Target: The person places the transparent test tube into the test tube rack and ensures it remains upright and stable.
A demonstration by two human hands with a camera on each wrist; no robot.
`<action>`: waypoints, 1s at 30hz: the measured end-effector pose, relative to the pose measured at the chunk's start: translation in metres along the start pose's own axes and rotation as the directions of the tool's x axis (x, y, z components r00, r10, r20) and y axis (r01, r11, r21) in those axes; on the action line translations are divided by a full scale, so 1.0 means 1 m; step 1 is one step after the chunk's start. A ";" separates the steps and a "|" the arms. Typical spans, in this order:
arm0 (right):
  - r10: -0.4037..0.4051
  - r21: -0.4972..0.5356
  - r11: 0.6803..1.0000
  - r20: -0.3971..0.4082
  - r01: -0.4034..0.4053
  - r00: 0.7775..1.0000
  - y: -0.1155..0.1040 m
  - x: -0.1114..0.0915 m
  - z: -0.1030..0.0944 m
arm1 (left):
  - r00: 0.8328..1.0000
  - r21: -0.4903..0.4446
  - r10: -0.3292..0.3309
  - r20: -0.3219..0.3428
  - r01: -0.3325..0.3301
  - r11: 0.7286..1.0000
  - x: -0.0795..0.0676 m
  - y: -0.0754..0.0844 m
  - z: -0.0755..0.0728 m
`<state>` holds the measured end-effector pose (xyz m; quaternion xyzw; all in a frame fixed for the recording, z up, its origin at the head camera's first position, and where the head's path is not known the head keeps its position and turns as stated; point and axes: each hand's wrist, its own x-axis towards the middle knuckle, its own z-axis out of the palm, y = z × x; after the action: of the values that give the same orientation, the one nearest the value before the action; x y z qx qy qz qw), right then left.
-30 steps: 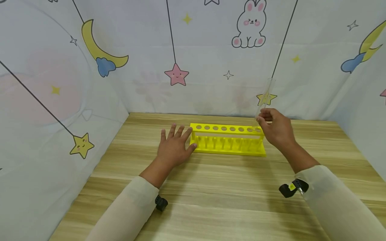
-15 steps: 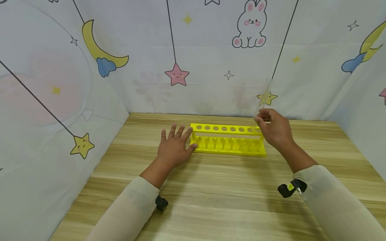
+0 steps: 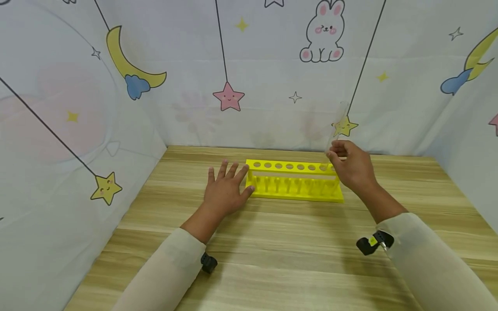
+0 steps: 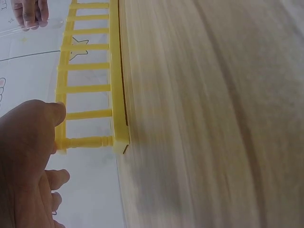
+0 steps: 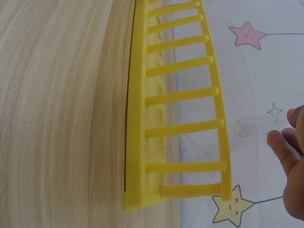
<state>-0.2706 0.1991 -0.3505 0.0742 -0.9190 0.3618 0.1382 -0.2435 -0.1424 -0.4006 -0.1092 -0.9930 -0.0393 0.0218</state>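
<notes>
A yellow test tube rack point(image 3: 284, 171) stands lengthwise on the table, with a row of round holes along its top rail and a row of pegs behind or below it. My left hand point(image 3: 225, 192) lies spread at the rack's left end, thumb and forefinger touching it. Between the thumb and fingers of my right hand point(image 3: 355, 166) is a clear glass test tube point(image 3: 339, 121), pinched near its lower part and leaning slightly right at the top. In the right wrist view the tube's rounded bottom point(image 5: 240, 128) is just above the top rail, near the rack's right end.
The wood-grain table point(image 3: 264, 255) reaches back to a white cloth point(image 3: 264, 65) printed with stars, a moon and a rabbit. Cloth also hangs at both sides. A small black camera sits on each wrist, the right camera point(image 3: 373, 243) below the cuff.
My right hand has shifted slightly left with the test tube, whose top has moved left too. My left hand and the rack have stayed put.
</notes>
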 end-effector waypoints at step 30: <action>-0.007 0.028 1.000 0.012 0.006 1.000 -0.011 0.003 0.009 | 1.000 0.005 -0.002 -0.011 0.002 1.000 0.000 0.001 0.001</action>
<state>-0.2726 0.1850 -0.3492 0.0812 -0.9145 0.3735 0.1326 -0.2435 -0.1416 -0.4011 -0.1081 -0.9931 -0.0375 0.0275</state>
